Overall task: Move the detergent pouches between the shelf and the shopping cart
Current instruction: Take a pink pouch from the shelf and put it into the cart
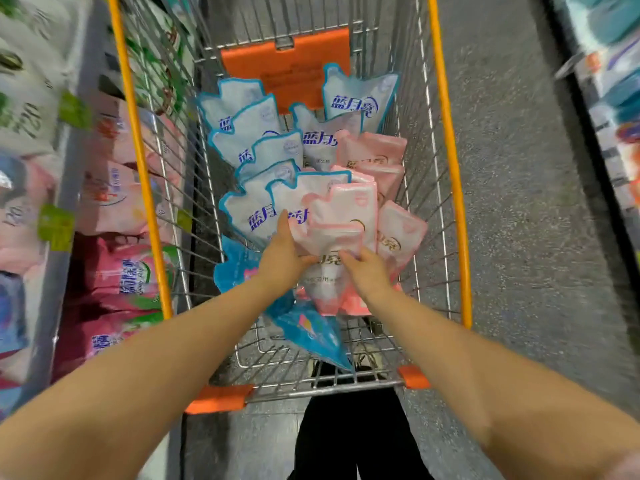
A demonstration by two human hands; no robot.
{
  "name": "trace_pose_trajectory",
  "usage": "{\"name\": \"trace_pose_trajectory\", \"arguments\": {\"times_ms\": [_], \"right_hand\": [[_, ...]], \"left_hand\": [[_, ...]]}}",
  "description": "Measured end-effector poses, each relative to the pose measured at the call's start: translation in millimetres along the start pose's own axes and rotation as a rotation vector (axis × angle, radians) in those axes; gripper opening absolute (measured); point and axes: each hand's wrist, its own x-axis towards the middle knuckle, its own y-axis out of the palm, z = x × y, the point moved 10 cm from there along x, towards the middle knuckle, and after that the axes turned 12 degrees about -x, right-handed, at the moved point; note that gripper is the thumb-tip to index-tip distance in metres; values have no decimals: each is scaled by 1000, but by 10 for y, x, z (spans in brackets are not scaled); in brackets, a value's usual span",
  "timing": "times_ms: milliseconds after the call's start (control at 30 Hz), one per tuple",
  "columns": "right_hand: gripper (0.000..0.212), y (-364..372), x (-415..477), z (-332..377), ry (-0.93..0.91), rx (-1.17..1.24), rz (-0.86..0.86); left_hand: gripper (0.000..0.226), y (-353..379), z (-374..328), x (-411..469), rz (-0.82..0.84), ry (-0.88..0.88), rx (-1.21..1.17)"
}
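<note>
Both hands (325,261) grip one pink pouch (337,233) among roughly five pink, eight blue.

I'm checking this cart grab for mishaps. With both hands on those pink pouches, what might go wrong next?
1. The left hand and right hand clasp several soft pink plastic pouches together; one may slip out.
2. Lifting them could topple the leaning blue-edged white pouches alongside.
3. Pouches might snag on the wire shopping cart with orange rails.
</note>
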Motion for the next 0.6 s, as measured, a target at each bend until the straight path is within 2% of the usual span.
{"name": "trace_pose_trajectory", "arguments": {"times_ms": [67,133,267,433,600], "right_hand": [[19,-23,40,-7,12,-11,-34],[28,-40,52,3,24,1,-47],[45,-72,-14,66,38,73,-85],[33,-136,-321,376,-73,149,-129],[17,-418,-854,814,-259,242,-246]], "left_hand": [[105,-11,-7,59,-34,-3,-42],[103,-82,-41,97,-91,13,-86],[85,-215,-111,69,-129,38,-47],[58,-280,-369,-193,-75,101,-39],[31,-557,-739,-748,-171,133,-379]]}}
